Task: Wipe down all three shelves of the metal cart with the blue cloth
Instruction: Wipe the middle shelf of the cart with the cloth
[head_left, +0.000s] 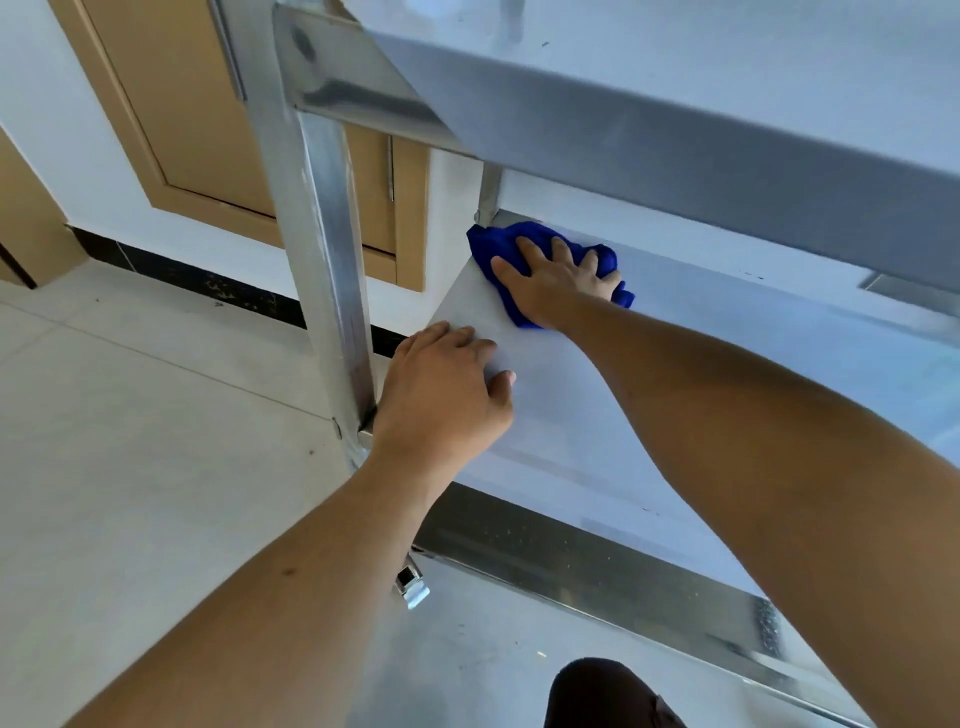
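Observation:
The metal cart shows its top shelf (727, 62) at the upper right and its middle shelf (701, 374) below it. A bunched blue cloth (493, 244) lies at the middle shelf's far left corner, beside the rear post. My right hand (556, 283) presses flat on the cloth, fingers spread over it. Near the front left corner of the same shelf, my left hand (441, 400) rests palm down, holding nothing, next to the front post (322, 234). The lowest shelf (467, 649) shows beneath, partly hidden by my arms.
A caster brake (412, 584) sticks out at the cart's front left leg. Light floor tiles (130, 441) spread to the left. A tan door (208, 104) and a white wall with a dark skirting strip (208, 283) stand behind. My dark-clad knee (602, 696) is at the bottom.

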